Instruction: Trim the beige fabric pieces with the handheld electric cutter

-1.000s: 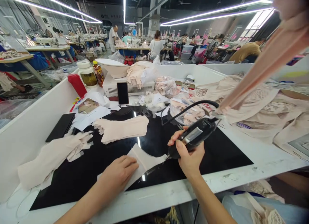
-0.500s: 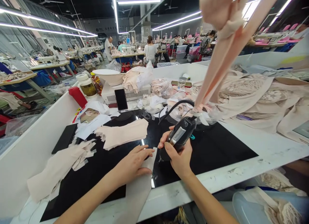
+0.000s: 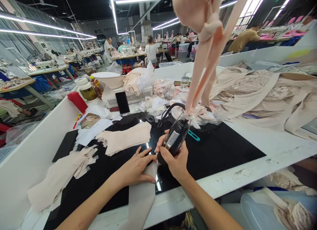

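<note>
My right hand [image 3: 176, 159] is wrapped round a black handheld electric fabric cutter [image 3: 174, 137], whose lower end is at the right edge of a pale fabric strip [image 3: 142, 198]. Knotted peach fabric bands [image 3: 201, 61] run upward from the cutter's top. My left hand [image 3: 135, 169] lies on the strip with its fingers spread, fingertips close to the cutter. The strip hangs over the table's front edge. The cutter's blade is hidden from me. Beyond my left hand rests a stack of cut beige fabric pieces [image 3: 127, 137].
Another beige fabric pile [image 3: 58, 180] lies at left, near a black flat case [image 3: 66, 146]. A phone [image 3: 122, 103] leans on a white scale [image 3: 111, 97]. Right of the cutter is a teal clip-like piece [image 3: 193, 135]. Heaped lace fabric [image 3: 260, 94] covers the right side. People sit at machines behind.
My right hand and the cutter have moved slightly left, closer to my left hand. More of the teal piece shows. The hanging bands appear further left.
</note>
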The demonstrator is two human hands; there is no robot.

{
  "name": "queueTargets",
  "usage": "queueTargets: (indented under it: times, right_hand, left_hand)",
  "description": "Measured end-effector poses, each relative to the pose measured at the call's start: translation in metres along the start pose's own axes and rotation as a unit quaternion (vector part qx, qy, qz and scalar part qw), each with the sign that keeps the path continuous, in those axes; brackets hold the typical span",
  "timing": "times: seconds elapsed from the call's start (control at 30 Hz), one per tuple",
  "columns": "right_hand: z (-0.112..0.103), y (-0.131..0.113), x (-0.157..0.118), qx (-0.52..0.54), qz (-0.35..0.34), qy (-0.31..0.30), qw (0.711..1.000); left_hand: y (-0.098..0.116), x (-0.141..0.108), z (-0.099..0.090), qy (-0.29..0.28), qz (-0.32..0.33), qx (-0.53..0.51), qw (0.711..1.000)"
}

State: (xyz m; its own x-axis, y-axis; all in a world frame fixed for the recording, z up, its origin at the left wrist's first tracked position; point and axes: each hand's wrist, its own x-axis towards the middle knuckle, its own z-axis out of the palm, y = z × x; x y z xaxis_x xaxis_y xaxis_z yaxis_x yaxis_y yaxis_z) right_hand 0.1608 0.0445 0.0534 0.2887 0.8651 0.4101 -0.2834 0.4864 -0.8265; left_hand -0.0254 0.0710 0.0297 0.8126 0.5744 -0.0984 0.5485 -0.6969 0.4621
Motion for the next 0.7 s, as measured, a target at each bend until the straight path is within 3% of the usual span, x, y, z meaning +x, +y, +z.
queueTargets:
  times: [0.7]
  right_hand:
    - [-0.0007, 0.0021, -0.0019, 0.000, 0.004, -0.007, 1.000]
  left_hand:
    - [-0.0023, -0.0089, -0.0025, -0.001, 0.019, 0.016, 1.000]
